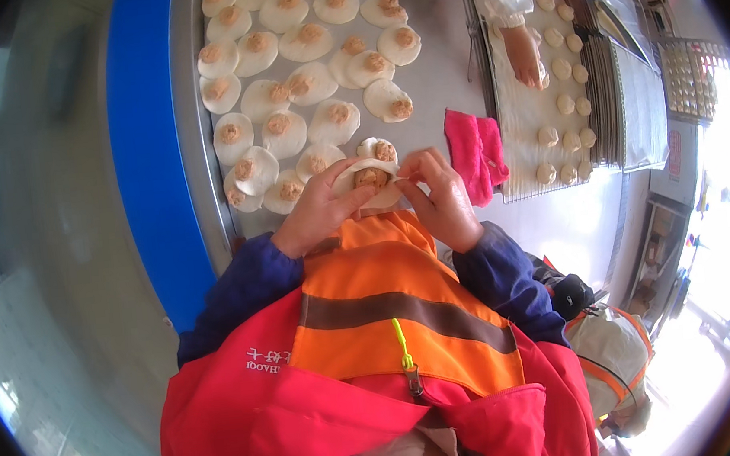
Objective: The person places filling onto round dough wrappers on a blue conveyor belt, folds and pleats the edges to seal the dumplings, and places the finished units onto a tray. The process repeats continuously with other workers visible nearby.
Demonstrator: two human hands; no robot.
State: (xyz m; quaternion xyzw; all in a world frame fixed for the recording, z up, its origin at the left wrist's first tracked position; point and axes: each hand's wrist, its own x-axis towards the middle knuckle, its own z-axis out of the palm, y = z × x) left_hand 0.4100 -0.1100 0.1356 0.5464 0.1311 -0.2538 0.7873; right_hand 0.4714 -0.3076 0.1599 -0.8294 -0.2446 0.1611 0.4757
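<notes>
My left hand cradles a round dough wrapper with a lump of brownish filling in its middle. The thumb rests against the filling. With thumb and fingertips, my right hand pinches the wrapper's right edge, and the far edge stands slightly raised over the filling. Just beyond my fingers, another topped wrapper lies on the steel worktable. Left of it and farther off are many flat dough rounds with filling on them, some overlapping.
A pink cloth lies right of my right hand. Beyond it, a cloth-lined wire tray carries several closed buns, and a co-worker's hand touches one. Stacked trays stand farther right. A blue strip runs along the left side.
</notes>
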